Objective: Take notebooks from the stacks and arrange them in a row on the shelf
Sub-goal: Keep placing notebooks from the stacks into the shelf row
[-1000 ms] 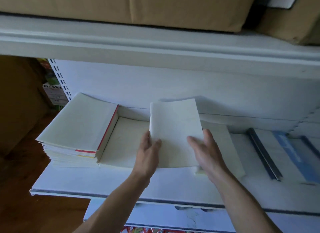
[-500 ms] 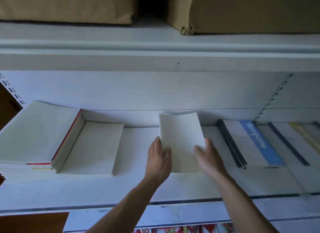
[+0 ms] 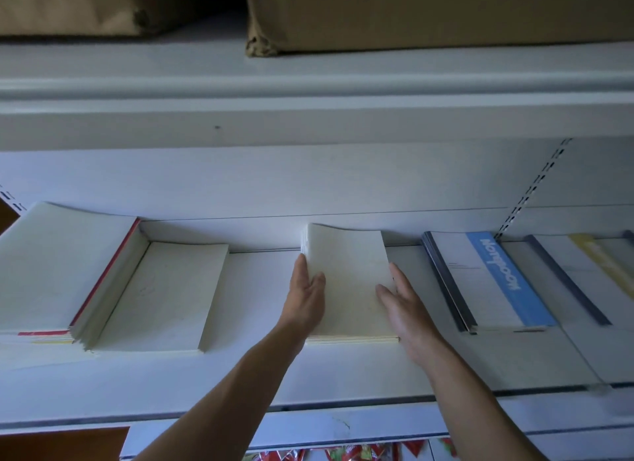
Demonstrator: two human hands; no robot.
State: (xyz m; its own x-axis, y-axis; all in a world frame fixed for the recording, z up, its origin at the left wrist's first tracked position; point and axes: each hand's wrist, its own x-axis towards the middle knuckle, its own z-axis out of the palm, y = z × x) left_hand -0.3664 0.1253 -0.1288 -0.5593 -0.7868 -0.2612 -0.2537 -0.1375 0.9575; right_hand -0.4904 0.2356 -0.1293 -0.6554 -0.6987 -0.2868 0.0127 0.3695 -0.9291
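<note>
While fingers [image 3: 301, 269] lie straight, curled round nothing, left hand [image 3: 305, 299] and right hand [image 3: 410, 311] press opposite side edges of notebook bundle [image 3: 350, 282]. Bundle flat on shelf [image 3: 343, 374], near left of blue-banded notebook [image 3: 507, 282]. Step, by judgement: squaring bundle into row. Next likely: lift hands off, fetch from stacks [image 3: 61, 268] far left of blue-banded notebook.

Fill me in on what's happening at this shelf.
A person is setting a thin pile of cream-white notebooks on the white metal shelf. The left hand lies along the pile's left edge and the right hand along its right edge, both with fingers straight. The pile's far end curls upward. To the left are a tall stack of notebooks with a red spine on top and a lower cream stack. To the right lies a blue-banded notebook.
</note>
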